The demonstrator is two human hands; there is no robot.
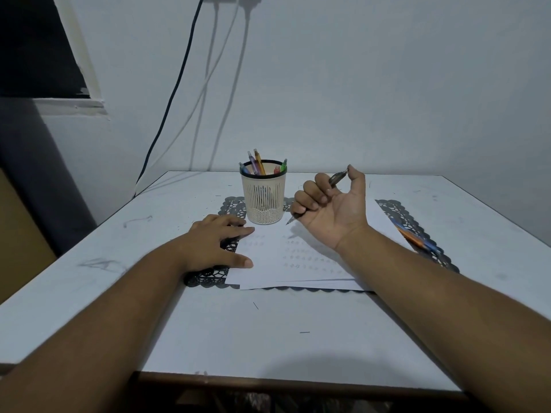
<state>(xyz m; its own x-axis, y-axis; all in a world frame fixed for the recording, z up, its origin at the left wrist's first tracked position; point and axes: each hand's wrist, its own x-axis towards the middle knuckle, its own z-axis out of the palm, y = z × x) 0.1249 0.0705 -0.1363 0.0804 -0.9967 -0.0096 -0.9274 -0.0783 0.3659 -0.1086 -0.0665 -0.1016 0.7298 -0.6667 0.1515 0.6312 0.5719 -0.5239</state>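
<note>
Pen (337,177) across upturned right hand (337,211), fingers (310,204) curled round barrel, tip seemingly clear of paper (298,263); left hand (214,242) flat, outstretched, on paper edge.

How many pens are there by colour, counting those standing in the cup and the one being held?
purple pen: 1
orange pen: 1
green pen: 1
red pen: 1
blue pen: 1
dark pen, held in the right hand: 1
Total: 6

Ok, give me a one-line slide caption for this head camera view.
Right hand holds a pen above a written sheet; left hand rests flat at its edge, beside a pen cup.
</note>
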